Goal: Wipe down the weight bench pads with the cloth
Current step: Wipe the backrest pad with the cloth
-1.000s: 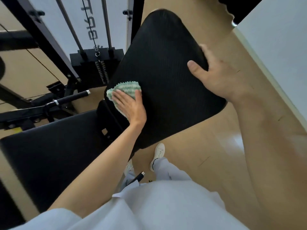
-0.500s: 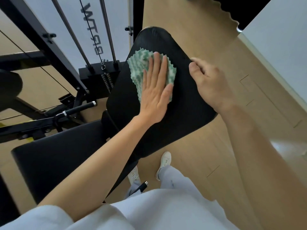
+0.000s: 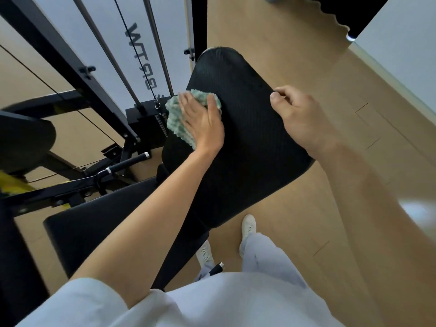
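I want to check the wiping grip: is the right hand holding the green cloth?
No, the left hand presses the green cloth on the back pad, while the right hand grips the pad's edge.

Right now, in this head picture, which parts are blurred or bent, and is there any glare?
Head view: the cloth and left hand are slightly smeared; the left frame is streaked; straight bars splay from wide-angle distortion; a pale glare patch lies on the floor at right; the pad texture stays fairly sharp.

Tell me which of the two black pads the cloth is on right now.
The tilted back pad, the ribbed one. The left hand presses the cloth against its left edge; the right hand grips its right edge. The smooth seat pad lies untouched below.
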`<state>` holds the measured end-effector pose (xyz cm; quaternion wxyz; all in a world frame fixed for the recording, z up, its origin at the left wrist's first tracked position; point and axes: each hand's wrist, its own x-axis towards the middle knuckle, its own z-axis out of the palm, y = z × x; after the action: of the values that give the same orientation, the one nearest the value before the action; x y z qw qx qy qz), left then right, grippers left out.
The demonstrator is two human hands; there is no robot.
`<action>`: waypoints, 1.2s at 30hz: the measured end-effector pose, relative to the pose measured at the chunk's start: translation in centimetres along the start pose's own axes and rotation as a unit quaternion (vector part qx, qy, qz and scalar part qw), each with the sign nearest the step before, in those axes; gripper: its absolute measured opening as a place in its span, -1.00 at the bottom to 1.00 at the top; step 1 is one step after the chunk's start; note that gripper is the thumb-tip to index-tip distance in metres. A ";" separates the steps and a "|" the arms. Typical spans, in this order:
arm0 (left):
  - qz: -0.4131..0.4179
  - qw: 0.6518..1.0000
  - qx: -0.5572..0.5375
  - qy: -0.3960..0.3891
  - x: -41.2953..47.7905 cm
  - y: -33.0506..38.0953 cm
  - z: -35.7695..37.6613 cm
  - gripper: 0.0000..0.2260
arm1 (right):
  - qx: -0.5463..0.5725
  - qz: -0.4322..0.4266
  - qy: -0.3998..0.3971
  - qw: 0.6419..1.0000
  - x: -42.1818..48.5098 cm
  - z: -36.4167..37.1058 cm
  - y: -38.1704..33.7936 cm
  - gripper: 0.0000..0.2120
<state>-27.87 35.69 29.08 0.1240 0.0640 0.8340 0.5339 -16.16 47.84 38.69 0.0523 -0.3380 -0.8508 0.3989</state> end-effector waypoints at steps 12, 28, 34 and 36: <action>0.238 0.970 -0.030 -0.033 7.9 9.8 -1.2 -0.53 | 0.113 -0.014 -0.115 0.987 1.6 -1.4 2.5 -0.66; 0.394 0.848 0.330 -0.127 5.9 7.9 -2.9 -0.56 | 0.150 -0.144 -0.123 0.970 6.2 -1.6 1.0 -0.56; 0.414 0.876 0.238 -0.071 3.1 5.3 -2.2 -0.63 | 0.076 -0.213 -0.083 0.971 4.3 -1.9 1.7 -0.69; 0.415 0.884 0.203 -0.071 0.8 4.4 -1.9 -0.66 | 0.081 -0.216 -0.103 0.968 2.5 -2.8 2.5 -0.70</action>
<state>-29.25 36.07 33.67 -0.0655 0.4656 0.8104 0.3496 -15.70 52.29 38.31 0.0760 -0.0977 -0.8695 0.4782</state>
